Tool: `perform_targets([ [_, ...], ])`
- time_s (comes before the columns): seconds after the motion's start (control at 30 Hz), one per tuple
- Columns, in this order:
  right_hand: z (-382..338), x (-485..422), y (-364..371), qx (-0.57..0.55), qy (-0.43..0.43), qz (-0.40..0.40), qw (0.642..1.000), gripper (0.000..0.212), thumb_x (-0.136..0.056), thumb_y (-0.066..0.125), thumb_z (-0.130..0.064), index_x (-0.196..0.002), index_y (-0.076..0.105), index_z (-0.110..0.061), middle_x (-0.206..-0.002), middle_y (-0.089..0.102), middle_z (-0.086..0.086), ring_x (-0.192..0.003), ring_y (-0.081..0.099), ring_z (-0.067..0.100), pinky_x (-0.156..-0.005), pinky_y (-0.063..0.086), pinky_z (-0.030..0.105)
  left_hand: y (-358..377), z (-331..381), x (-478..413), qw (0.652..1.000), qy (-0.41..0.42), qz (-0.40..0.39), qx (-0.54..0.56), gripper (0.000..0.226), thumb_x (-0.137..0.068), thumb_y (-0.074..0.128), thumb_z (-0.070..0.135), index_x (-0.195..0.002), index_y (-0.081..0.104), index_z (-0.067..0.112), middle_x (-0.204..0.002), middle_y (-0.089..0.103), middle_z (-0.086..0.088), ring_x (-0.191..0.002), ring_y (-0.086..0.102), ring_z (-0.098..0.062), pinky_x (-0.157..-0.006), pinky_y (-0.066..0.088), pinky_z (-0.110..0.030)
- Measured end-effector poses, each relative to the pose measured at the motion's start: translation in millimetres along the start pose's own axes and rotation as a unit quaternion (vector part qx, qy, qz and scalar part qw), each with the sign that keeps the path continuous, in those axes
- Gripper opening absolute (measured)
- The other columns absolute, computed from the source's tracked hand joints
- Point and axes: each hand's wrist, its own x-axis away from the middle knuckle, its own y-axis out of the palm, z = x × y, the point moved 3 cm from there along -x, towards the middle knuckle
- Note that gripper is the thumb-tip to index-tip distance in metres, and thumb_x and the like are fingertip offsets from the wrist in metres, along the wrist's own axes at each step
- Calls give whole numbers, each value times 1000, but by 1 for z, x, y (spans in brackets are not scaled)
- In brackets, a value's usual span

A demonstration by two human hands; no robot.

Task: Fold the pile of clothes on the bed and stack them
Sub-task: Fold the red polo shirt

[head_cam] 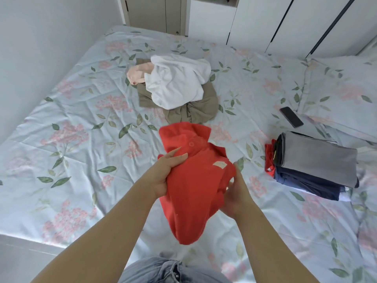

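Both hands clamp the red polo shirt (193, 180) above the bed's (71, 123) near edge: left hand (169, 170) by the collar, right hand (234, 193) gripping bunched cloth. Soft, light, floppy; best taken at the shoulders.

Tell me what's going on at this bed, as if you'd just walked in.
A person is holding a red shirt up over the bed, the left hand gripping it near the collar and the right hand holding the opposite edge. It is not yet folded. Further back lies an unfolded pile: a white garment on a khaki garment, with a pink piece beside them. A folded stack, grey on top, sits to the right.
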Motion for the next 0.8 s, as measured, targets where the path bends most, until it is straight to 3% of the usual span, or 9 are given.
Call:
perform_targets([
  [0.1,-17,2,18,-20,-61,-96,993,59,-79,52,-55,-117,63,-11,-109,70,15,-92,70,27,-70,58,38,0,9,11,995,7,-65,-71,30,-76,66,12,-105,69,16,-100,71,-9,-85,70,-20,-74,58,-30],
  [0.17,-27,2,23,19,-75,-73,994,37,-86,57,-38,-107,66,-9,-98,73,14,-85,71,26,-70,57,36,-6,14,15,989,-3,-76,-127,18,-80,64,25,-94,73,18,-98,72,-7,-89,68,-20,-77,57,-29],
  [0.23,-34,3,24,85,-83,-24,993,25,-87,62,-26,-104,67,-8,-93,73,14,-83,70,27,-72,54,37,-15,19,17,983,-24,-55,-174,41,-84,46,50,-82,75,21,-90,72,-2,-83,64,-17,-78,52,-30],
  [0.33,-41,2,26,138,-152,-1,979,21,-84,67,-13,-104,67,-9,-98,72,14,-90,68,27,-75,54,37,-29,28,7,963,-12,91,-252,64,-92,27,64,-81,71,19,-94,70,0,-88,61,-17,-80,45,-32],
  [0.4,-41,4,28,221,-202,3,954,15,-82,69,-7,-95,68,-15,-94,72,9,-91,67,25,-82,53,37,-34,38,0,942,66,217,-248,52,-96,29,57,-95,65,20,-112,64,-1,-103,57,-19,-90,43,-36],
  [0.47,-38,9,31,338,-233,15,912,15,-81,71,-8,-87,67,-21,-87,71,1,-89,66,21,-84,51,34,-31,49,-4,922,155,265,-236,41,-98,34,50,-113,58,21,-121,57,1,-115,52,-19,-102,40,-39],
  [0.6,-42,20,32,440,-265,-17,858,21,-81,71,-5,-80,64,-24,-66,66,-14,-65,62,-3,-61,47,12,-1,62,-11,897,237,141,-345,35,-102,37,26,-135,48,20,-126,45,11,-114,40,0,-96,28,-20],
  [0.67,-48,25,33,483,-266,-26,834,22,-81,71,-4,-76,63,-23,-63,63,-13,-61,58,-1,-57,44,14,13,61,-16,854,253,51,-451,42,-97,45,6,-138,44,17,-129,39,8,-113,36,6,-95,24,-13],
  [0.8,-61,34,32,487,-273,-42,829,30,-80,66,8,-65,62,-18,-46,54,-12,-48,50,-1,-56,42,20,19,44,-30,802,128,-106,-574,60,-89,60,5,-140,42,28,-136,30,18,-126,29,0,-100,29,-17],
])
